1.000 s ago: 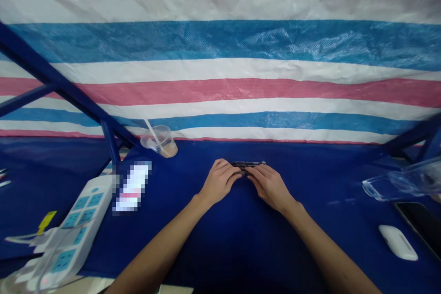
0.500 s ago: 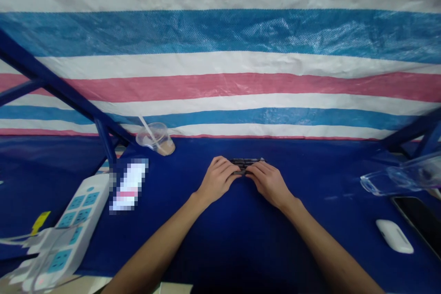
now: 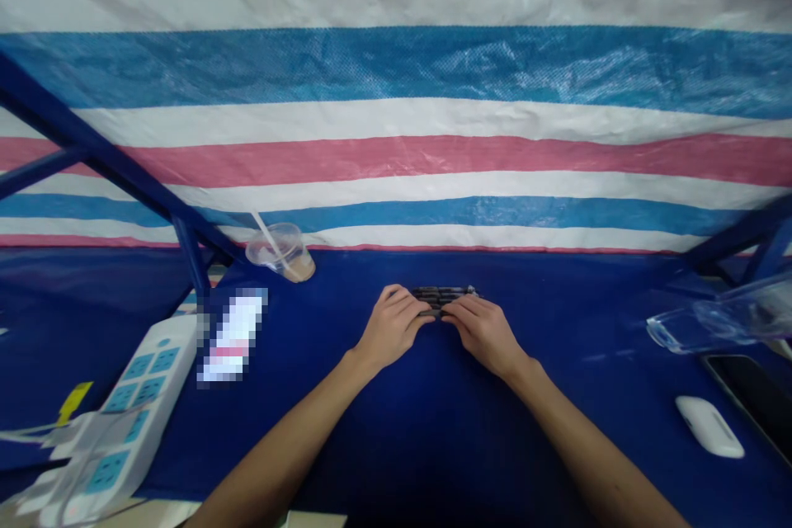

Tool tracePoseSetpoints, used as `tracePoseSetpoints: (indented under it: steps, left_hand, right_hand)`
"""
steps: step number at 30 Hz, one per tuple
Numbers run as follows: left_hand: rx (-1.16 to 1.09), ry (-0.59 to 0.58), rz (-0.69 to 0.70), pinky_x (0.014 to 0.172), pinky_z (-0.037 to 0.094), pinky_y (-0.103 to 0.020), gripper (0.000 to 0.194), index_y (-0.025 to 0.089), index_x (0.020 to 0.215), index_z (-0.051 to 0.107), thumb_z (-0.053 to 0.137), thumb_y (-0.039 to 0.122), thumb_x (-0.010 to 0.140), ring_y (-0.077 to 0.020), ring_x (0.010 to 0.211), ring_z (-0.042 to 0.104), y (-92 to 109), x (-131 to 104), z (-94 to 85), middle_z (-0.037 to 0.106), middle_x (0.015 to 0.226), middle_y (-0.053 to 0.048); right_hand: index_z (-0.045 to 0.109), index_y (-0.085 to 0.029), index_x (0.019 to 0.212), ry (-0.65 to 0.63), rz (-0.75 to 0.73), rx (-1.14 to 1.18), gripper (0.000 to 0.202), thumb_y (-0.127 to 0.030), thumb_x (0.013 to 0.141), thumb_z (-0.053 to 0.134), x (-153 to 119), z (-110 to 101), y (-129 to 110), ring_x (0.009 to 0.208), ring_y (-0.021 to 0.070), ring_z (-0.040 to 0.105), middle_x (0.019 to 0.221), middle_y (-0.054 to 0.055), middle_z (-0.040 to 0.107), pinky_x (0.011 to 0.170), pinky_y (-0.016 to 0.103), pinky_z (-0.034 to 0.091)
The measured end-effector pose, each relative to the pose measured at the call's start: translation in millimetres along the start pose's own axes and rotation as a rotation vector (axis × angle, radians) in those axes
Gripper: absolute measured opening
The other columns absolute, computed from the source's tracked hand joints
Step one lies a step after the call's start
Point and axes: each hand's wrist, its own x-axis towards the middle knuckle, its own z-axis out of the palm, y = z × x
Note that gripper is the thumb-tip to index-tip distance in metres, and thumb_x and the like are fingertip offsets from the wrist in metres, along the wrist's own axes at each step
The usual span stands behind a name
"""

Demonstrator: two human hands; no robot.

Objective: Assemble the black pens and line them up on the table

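In the middle of the blue table, several slim black pens [image 3: 438,294] lie side by side in a row, running left to right. My left hand [image 3: 394,323] has its fingers bent and closed over the left end of the nearest pen. At that pen's right end, my right hand [image 3: 483,328] is closed in the same way, thumb and fingertips touching it. A short gap separates the two hands, and the dark pen barrels show through it. The fingers hide both ends of the near pen and parts of the others.
To the left are a white power strip [image 3: 152,408] with plugs and cables, a blurred-out bright screen [image 3: 235,338], and a tipped plastic cup [image 3: 272,247] with a straw. At right lie a clear container [image 3: 711,322], a black phone [image 3: 751,396] and a white case [image 3: 709,427].
The view has tilted slightly, so everything sits a few pixels lower. Both hands keep their hold at the near pen, and a little more of the pens behind shows.
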Motion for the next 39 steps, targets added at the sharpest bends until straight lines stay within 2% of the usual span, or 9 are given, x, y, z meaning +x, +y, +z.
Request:
tracePoseSetpoints:
  steps: [5,9,11,15,17,21,24,30,39]
  left_hand:
    - [0.046,-0.057,-0.032,0.082,0.044,-0.038,0.031,0.018,0.080,0.066,0.050,0.023,0.106,-0.0161,0.071,0.059,0,-2,0.7,0.070,0.073,-0.001]
    - [0.055,-0.054,-0.054,0.084,0.044,-0.039,0.020,0.019,0.106,0.069,0.059,0.036,0.103,-0.0190,0.081,0.065,-1,-3,-0.6,0.076,0.092,-0.004]
    - [0.045,-0.050,-0.048,0.086,0.046,-0.040,0.030,0.020,0.117,0.066,0.066,0.043,0.098,-0.0215,0.088,0.066,-3,-2,-1.3,0.076,0.102,-0.006]
    - [0.001,-0.034,-0.012,0.084,0.047,-0.038,0.010,0.020,0.106,0.066,0.060,0.027,0.102,-0.0199,0.088,0.065,-4,-1,-2.5,0.075,0.099,-0.005]
    - [-0.011,-0.031,-0.028,0.083,0.047,-0.037,0.011,0.020,0.103,0.067,0.057,0.023,0.103,-0.0189,0.086,0.065,-3,-1,-4.1,0.074,0.095,-0.004]
    - [-0.004,-0.084,-0.054,0.084,0.046,-0.039,0.017,0.020,0.109,0.069,0.059,0.033,0.103,-0.0204,0.088,0.064,-3,-2,-8.6,0.074,0.095,-0.005]
    - [-0.005,-0.109,-0.069,0.089,0.047,-0.041,0.035,0.020,0.122,0.064,0.068,0.045,0.097,-0.0229,0.095,0.064,-4,-2,-9.2,0.074,0.106,-0.007]
    - [-0.019,-0.126,-0.042,0.089,0.048,-0.039,0.015,0.022,0.111,0.069,0.063,0.031,0.100,-0.0208,0.099,0.063,-7,-4,-5.5,0.072,0.107,-0.006]
    - [-0.017,-0.114,-0.027,0.094,0.049,-0.042,0.025,0.024,0.119,0.068,0.069,0.036,0.097,-0.0229,0.105,0.063,-8,-4,-8.2,0.072,0.113,-0.006]
  right_hand:
    - [0.070,-0.019,0.102,0.024,-0.021,0.027,0.014,-0.018,0.103,0.056,2,-1,-4,0.085,0.0205,0.071,0.095,0.008,0.076,0.082,0.033,0.056]
    - [0.069,-0.019,0.104,0.008,-0.013,-0.005,0.015,-0.016,0.103,0.055,4,-4,-4,0.086,0.0211,0.069,0.097,0.008,0.075,0.084,0.036,0.056]
    - [0.069,-0.019,0.106,0.003,-0.011,-0.032,0.016,-0.016,0.103,0.054,4,-5,-4,0.086,0.0214,0.069,0.099,0.009,0.075,0.085,0.037,0.056]
    - [0.070,-0.019,0.108,-0.008,-0.011,-0.070,0.018,-0.018,0.103,0.053,4,-5,-3,0.086,0.0219,0.069,0.098,0.009,0.074,0.083,0.037,0.055]
    - [0.070,-0.019,0.108,-0.010,-0.012,-0.074,0.018,-0.017,0.103,0.053,4,-6,-4,0.086,0.0221,0.068,0.098,0.009,0.074,0.083,0.038,0.055]
    - [0.071,-0.020,0.107,-0.010,-0.021,-0.045,0.017,-0.018,0.102,0.055,4,-6,-7,0.087,0.0222,0.068,0.099,0.009,0.074,0.085,0.038,0.055]
    - [0.070,-0.020,0.109,-0.013,-0.017,-0.012,0.017,-0.017,0.102,0.054,4,-6,-8,0.089,0.0221,0.069,0.100,0.009,0.074,0.087,0.038,0.055]
    - [0.069,-0.020,0.110,-0.012,-0.013,-0.022,0.016,-0.019,0.102,0.056,2,-4,-5,0.088,0.0222,0.069,0.100,0.010,0.074,0.086,0.038,0.056]
    - [0.069,-0.021,0.108,-0.028,0.035,0.005,0.015,-0.021,0.103,0.055,2,-3,-5,0.090,0.0226,0.069,0.100,0.008,0.074,0.086,0.038,0.056]
